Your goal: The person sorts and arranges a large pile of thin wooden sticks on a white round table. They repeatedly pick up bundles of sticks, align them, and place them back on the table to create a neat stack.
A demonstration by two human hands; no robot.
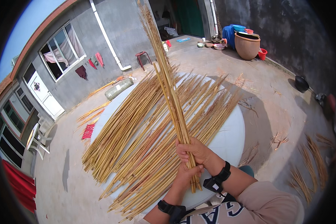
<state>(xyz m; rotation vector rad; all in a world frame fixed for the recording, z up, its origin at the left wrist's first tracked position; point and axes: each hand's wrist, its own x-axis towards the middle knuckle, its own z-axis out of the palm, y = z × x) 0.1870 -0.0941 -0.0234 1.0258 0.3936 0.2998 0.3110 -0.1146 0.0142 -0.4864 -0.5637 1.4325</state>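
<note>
A bundle of dry reed stalks (171, 93) stands tilted over the table, its feathery tops pointing up and away from me. My right hand (195, 150) is wrapped round the lower part of the bundle. Just below it, my left hand (185, 176) closes on the same stalks near their cut ends. More reed stalks (119, 127) lie spread in rows across a round white table (233, 128), cut ends toward me and plumes at the far side. Both wrists wear black straps with small devices.
Past the table lie a grey-green cylinder (118, 88) and a dark red stool (142, 59). A large clay pot (247, 45) stands by the right wall with basins and a red bucket (262, 54). Loose reed bundles (310, 168) lie on the ground at right; a white chair (37, 140) stands left.
</note>
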